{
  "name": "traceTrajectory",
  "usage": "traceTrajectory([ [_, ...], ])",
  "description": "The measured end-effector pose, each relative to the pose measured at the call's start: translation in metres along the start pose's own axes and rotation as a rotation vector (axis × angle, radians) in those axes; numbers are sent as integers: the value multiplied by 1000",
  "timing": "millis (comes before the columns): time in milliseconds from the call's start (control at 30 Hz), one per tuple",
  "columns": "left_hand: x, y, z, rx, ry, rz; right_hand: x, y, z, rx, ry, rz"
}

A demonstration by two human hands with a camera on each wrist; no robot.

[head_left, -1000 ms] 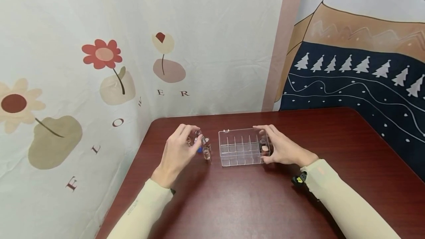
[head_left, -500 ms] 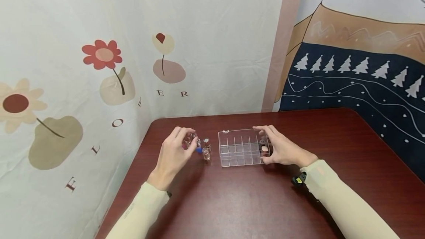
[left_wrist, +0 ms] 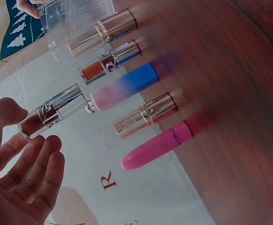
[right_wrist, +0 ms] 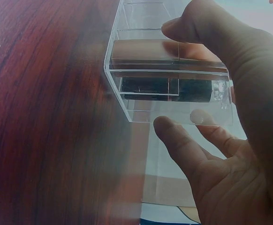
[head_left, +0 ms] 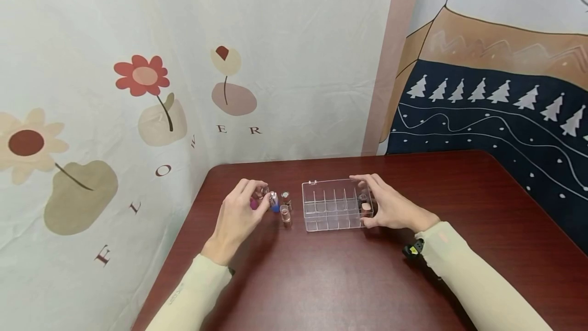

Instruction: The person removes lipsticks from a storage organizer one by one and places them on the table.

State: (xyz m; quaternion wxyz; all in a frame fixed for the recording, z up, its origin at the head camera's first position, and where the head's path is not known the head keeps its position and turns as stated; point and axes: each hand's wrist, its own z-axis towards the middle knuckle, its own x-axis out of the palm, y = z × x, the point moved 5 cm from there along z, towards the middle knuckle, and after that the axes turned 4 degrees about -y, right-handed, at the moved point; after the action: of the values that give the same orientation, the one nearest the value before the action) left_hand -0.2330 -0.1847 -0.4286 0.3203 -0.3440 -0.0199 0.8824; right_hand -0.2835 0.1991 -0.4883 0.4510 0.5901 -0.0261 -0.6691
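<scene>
"Edges first: how does the table (head_left: pixel 321 275) lie?"

"Its far edge crosses the middle of the head view; its left edge slants to the lower left. Wood runs from the see-through box (head_left: pixel 333 222), mid-frame, down to the bottom between both sleeves (head_left: pixel 190 290). A narrow strip parts the box's left edge from a short tube (head_left: pixel 286 215)."

"And the box?"

"Long side across the frame, nearly level. The right hand (head_left: pixel 395 204) grips its right end, thumb at the near corner, fingers at the far one. A copper tube (right_wrist: pixel 141 51) and a dark tube (right_wrist: pixel 188 90) stand inside that end."

"The left hand (head_left: pixel 236 216)?"

"Thumb and fingertips pinch a gloss tube (left_wrist: pixel 52 111), middle left of the left wrist view, spread only as far as its sides."

"Pointing where?"

"Long axis from lower left to upper right, silver part uppermost in that frame, slightly steeper than the pink tube (left_wrist: pixel 157 145). Whether it touches the table, I can't tell."
</scene>
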Motion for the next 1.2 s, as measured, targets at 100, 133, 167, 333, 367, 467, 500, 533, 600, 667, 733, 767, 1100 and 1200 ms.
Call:
traceTrajectory([
  [100,1,2,-2,-10,9,2,0,0,0,0,-1,0],
  [133,1,3,-3,-14,14,3,0,0,0,-1,-2,1],
  [167,2,3,-3,-19,20,4,0,0,0,-3,-3,2],
  [333,4,5,-6,-27,56,19,0,0,0,-8,-4,1],
  [367,5,5,-7,-27,61,22,0,0,0,-8,-4,0],
  [467,7,7,-9,-32,79,28,0,0,0,-9,-4,1],
  [500,8,7,-9,-33,83,29,0,0,0,-9,-4,1],
  [533,9,8,-9,-32,85,29,-1,0,0,-9,-4,0],
  [600,10,8,-10,-36,95,30,-1,1,0,-8,-4,0],
  [667,11,9,-10,-44,108,33,-1,1,0,-8,-3,-1],
  [733,12,9,-11,-47,121,37,-1,1,0,-8,-3,-1],
  [767,12,9,-11,-53,131,40,-1,1,0,-9,-4,-1],
  [1100,16,10,-14,-73,185,55,0,2,1,-15,-6,-5],
  [1200,18,11,-15,-85,205,57,0,1,1,-15,-6,-4],
])
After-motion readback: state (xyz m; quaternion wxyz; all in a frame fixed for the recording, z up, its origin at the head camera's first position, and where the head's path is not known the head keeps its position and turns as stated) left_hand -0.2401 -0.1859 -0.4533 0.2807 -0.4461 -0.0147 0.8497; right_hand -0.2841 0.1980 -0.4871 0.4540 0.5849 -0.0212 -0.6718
